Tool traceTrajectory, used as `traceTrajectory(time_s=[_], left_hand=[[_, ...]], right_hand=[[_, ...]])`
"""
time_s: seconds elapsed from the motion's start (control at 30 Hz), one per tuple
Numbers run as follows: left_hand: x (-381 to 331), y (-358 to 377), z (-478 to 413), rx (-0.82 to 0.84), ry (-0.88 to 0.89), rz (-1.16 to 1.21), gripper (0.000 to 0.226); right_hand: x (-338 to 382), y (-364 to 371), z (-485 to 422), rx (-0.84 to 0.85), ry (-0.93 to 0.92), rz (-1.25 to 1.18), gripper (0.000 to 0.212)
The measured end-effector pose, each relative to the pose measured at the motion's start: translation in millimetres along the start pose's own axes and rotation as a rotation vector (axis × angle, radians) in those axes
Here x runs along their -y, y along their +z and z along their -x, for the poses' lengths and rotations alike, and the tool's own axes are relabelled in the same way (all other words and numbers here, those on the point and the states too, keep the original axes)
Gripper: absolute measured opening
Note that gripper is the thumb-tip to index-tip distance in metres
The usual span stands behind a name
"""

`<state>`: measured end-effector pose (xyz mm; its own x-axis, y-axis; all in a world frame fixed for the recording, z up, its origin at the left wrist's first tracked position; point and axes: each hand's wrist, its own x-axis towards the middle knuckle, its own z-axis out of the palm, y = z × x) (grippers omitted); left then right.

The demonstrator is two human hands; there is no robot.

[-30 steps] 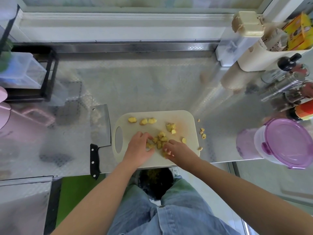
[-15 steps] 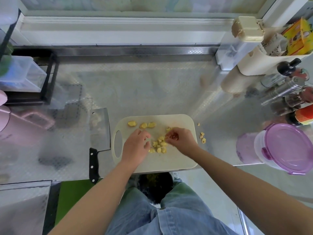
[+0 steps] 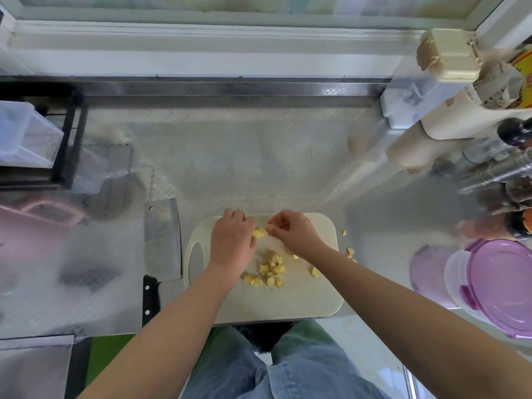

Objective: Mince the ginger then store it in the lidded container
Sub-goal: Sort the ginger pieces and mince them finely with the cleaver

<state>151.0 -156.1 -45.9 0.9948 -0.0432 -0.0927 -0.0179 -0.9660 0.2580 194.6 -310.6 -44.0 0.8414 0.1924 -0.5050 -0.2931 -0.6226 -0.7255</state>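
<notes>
Head view: left hand (image 3: 231,240) and right hand (image 3: 290,231) each pinch yellow ginger chunks (image 3: 259,233). The steel cleaver (image 3: 162,240) lies nearer the left hand.

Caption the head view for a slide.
Left hand and right hand pinch ginger pieces over cutting board; cleaver lies beside.

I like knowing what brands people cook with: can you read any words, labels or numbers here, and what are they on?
No text here can be read.
Yellow box: red print, too blurred.
Paper packet: dark print, too blurred.
Bottle with orange label: cut off at the edge, unreadable.
</notes>
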Motion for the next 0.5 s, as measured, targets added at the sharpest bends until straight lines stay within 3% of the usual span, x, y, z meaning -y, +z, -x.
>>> traceTrajectory(time_s=[0.13,0.23,0.37,0.5], left_hand=[[1.9,1.2,-1.3,-0.018,0.018,0.005,0.019],[0.0,1.5,-3.6,-0.009,0.008,0.014,0.018],[0.4,0.3,-4.9,-0.006,0.002,0.021,0.021],[-0.3,0.0,-5.0,-0.001,-0.011,0.029,0.023]], right_hand=[[0.0,0.1,-2.4,0.067,0.108,-0.259,0.006],[-1.4,0.3,-3.7,0.091,0.137,-0.311,0.009],[0.7,-7.9,-10.2,0.019,0.092,-0.024,0.013],[6.1,-11.6,-15.6,0.089,0.004,0.242,0.012]])
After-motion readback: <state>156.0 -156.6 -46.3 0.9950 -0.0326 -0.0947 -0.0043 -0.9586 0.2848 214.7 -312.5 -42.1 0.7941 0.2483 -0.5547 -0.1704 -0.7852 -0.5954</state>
